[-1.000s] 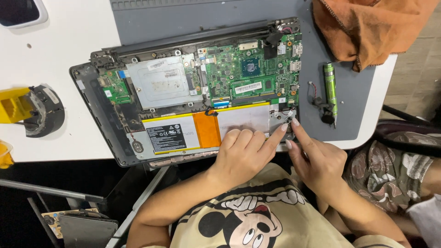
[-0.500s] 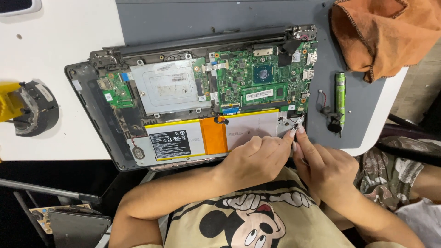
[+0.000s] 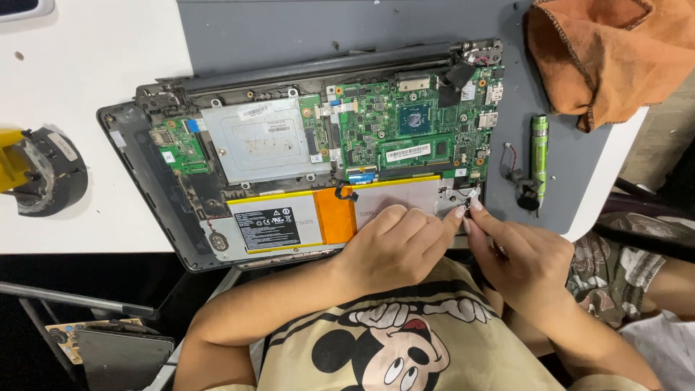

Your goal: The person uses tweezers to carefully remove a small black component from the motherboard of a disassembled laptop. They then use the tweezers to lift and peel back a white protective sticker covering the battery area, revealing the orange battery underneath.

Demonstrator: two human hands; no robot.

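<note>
Grey work mat lies across a white table; opened laptop chassis sits on both, its near-left corner past the table's front edge. A hard press down there could tip or slide the whole unit toward the person's lap.

Inside: metal shield plate on the left, green mainboard on the right, flat battery pack with an orange band along the near edge. Left hand rests flat on the right part of the battery, fingers loosely curled, index tip reaching to the near-right corner of the bay. Leaning weight on the pack could bend or dent it, the worst outcome here.

Right hand is pinched narrow, fingertips meeting the left index at a small connector and wires in that corner. Cannot tell whether the part is actually gripped or just touched. Pulling on the thin wires instead of the plug body could tear them or lift the socket; a slipped nail could scrape nearby board components.

Green pen-shaped tool lies on the mat just right of the chassis, beside a small loose part with red wire. Both are near the right forearm, so an elbow swing could knock them off the edge. Orange cloth is at far right, tape roll well apart at left.
</note>
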